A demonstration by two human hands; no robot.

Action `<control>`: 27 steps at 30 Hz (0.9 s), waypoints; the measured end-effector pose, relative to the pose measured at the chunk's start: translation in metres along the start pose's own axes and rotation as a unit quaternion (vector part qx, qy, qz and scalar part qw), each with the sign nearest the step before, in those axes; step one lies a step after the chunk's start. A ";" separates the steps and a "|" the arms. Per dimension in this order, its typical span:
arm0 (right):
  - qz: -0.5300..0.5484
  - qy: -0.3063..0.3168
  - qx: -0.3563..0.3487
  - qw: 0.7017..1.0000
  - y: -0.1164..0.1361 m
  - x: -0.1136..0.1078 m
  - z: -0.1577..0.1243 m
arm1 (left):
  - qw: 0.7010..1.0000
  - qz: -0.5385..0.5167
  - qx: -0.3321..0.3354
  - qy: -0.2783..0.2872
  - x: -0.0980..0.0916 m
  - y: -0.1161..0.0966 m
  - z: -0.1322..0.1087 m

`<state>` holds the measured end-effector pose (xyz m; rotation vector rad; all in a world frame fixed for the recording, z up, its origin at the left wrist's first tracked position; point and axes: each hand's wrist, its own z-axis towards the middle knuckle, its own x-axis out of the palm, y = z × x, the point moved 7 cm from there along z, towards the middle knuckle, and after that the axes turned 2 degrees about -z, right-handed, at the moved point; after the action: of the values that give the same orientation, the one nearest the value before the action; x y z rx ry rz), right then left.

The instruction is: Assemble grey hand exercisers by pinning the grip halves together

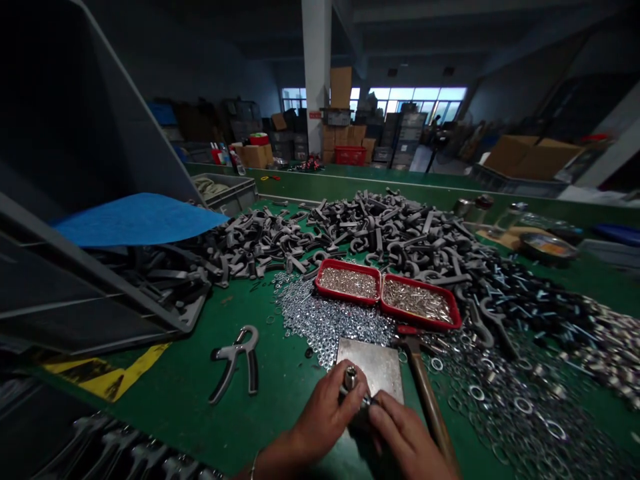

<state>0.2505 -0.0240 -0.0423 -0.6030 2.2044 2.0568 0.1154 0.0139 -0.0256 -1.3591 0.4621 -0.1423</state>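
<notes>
Currently, your left hand (325,420) and right hand (405,437) pinch small silver metal fitting (351,378) between pressed fingers, over flat grey steel plate (379,367) on green worktop (280,413).

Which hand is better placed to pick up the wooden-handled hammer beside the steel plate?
Right, probably: the right hand lies beside the hammer's wooden handle, while the left hand grips the small metal part farther away.

head view, tilted down, over left hand (325,417)
</notes>
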 end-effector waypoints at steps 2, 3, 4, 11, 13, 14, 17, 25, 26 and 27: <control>0.075 0.074 0.053 0.993 -0.004 0.013 0.001 | 0.997 0.018 0.056 0.048 0.004 -0.011 0.000; 0.086 0.093 0.063 0.990 -0.004 0.016 0.001 | 0.995 0.033 0.063 0.066 0.006 -0.013 0.000; 0.068 0.089 0.057 0.992 -0.003 0.014 0.002 | 0.995 0.042 0.050 0.070 0.006 -0.012 0.001; -0.049 -0.001 -0.007 0.999 0.000 -0.001 0.005 | 1.000 -0.023 0.015 -0.006 -0.001 -0.007 0.004; -0.038 0.048 0.017 0.998 -0.003 0.006 0.006 | 0.997 0.009 0.075 0.026 0.003 -0.016 0.005; -0.061 0.045 0.009 0.997 -0.002 0.005 0.007 | 0.996 0.020 0.080 0.028 0.003 -0.018 0.005; -0.113 -0.021 -0.033 0.993 0.006 -0.006 0.008 | 0.999 0.009 0.027 -0.034 -0.004 -0.012 0.009; 0.012 0.030 0.035 0.999 -0.006 0.002 0.005 | 0.995 0.057 0.079 -0.005 0.005 -0.013 0.003; 0.012 -0.004 0.015 1.000 -0.005 -0.003 0.004 | 0.995 0.059 0.073 -0.024 0.004 -0.013 0.003; 0.024 -0.018 0.003 1.000 -0.006 -0.003 0.003 | 0.995 0.065 0.072 -0.034 0.003 -0.013 0.004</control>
<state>0.2548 -0.0199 -0.0473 -0.5131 2.2256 2.0644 0.1221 0.0135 -0.0134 -1.1851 0.4731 -0.0208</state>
